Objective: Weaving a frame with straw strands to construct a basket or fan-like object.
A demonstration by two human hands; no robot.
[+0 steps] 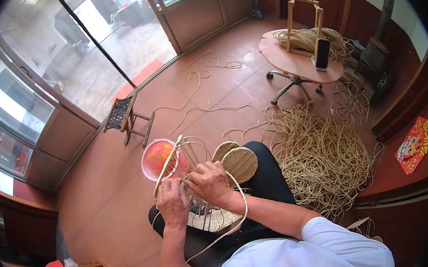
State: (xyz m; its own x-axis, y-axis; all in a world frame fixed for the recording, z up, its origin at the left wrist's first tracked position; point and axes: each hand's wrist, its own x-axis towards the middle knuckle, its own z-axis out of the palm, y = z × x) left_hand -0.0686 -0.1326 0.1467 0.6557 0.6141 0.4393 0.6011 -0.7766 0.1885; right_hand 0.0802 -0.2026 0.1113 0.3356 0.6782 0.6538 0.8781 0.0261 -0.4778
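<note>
I sit with a partly woven straw piece (217, 220) across my lap, loose strands fanning up from its woven band. My left hand (172, 202) is closed on the straw strands at its upper left side. Close beside it, my right hand (209, 184) pinches the strands too, its fingertips almost touching the left ones. A long straw cord (243, 203) loops over my right wrist and trails toward my lap. The exact strands between my fingers are too small to make out. On my right knee lie two round woven straw pads (241, 165), one overlapping the other.
A large heap of straw cord (322, 159) covers the floor at right. Beyond it, a round wheeled table (290, 64) bears a cord bundle, a wooden frame and a phone (322, 54). Ahead stand a pink bucket (157, 159) and a small folding stool (125, 116). Loose cords cross the floor.
</note>
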